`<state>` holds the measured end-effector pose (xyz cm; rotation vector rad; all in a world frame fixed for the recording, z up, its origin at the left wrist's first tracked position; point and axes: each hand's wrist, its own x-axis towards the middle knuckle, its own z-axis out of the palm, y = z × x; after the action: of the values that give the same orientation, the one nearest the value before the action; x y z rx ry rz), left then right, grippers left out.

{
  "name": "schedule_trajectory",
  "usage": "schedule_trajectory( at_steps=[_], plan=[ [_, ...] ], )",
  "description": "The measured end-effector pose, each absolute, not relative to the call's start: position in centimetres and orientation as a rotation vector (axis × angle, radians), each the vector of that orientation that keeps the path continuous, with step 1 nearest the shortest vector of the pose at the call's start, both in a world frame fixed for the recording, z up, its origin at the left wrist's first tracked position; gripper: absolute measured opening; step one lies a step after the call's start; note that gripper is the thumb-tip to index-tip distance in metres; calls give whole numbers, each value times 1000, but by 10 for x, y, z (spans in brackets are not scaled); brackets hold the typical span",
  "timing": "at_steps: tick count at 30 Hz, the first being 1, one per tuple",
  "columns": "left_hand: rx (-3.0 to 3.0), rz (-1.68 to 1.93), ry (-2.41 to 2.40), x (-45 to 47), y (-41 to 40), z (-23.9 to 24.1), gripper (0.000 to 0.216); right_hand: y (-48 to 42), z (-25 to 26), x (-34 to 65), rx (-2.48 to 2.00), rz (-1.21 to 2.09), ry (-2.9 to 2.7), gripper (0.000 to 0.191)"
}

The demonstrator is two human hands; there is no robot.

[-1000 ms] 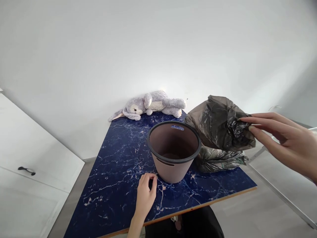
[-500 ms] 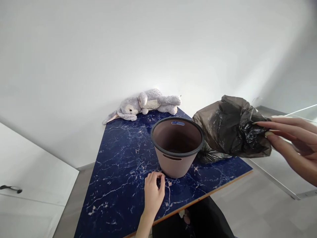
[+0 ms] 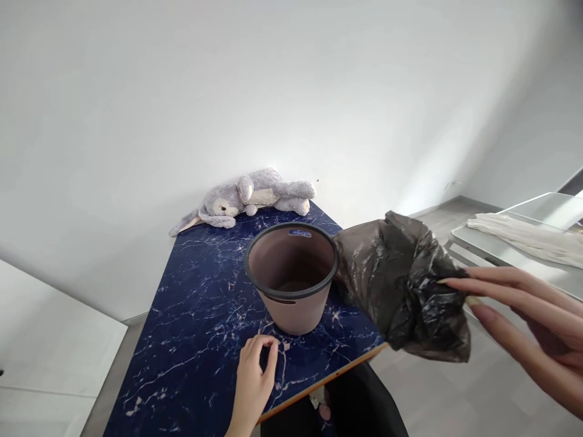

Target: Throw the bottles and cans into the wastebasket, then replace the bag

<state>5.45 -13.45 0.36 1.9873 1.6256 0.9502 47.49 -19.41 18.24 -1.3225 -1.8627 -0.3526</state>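
Observation:
A brownish-pink plastic bin (image 3: 298,309) with a dark rim and slot handles stands upright on the blue marbled table (image 3: 191,328). Nothing shows inside it. My left hand (image 3: 255,370) rests on the tabletop just in front of its base, fingers curled and thumb tip against the index finger, with nothing visible in them. To the right, my right hand (image 3: 528,309) pinches the gathered end of a dark, see-through garbage bag (image 3: 401,279). The bag hangs crumpled in the air over the table's right edge, its far end close beside the bin's rim.
A grey plush bunny (image 3: 255,197) lies on its side at the back of the table, against the white wall (image 3: 273,91). On the right, a glass-topped stand (image 3: 514,255) bears a white cloth (image 3: 532,237). A white cabinet (image 3: 50,340) stands at the left.
My view has turned to the right, so the table and bin appear farther left. My right hand and the garbage bag are lower in view. My left hand keeps its place on the table.

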Motion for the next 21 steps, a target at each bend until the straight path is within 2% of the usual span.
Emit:
schedule_trajectory(
  at_steps=[8,21],
  plan=[
    [1782,968,1741,65,-136,7,45,-190,161,483,-1273,-23,-2008,32],
    [1629,1086,1943,72,-140,20,47,-174,145,503,-930,45,-2159,35]
  ],
)
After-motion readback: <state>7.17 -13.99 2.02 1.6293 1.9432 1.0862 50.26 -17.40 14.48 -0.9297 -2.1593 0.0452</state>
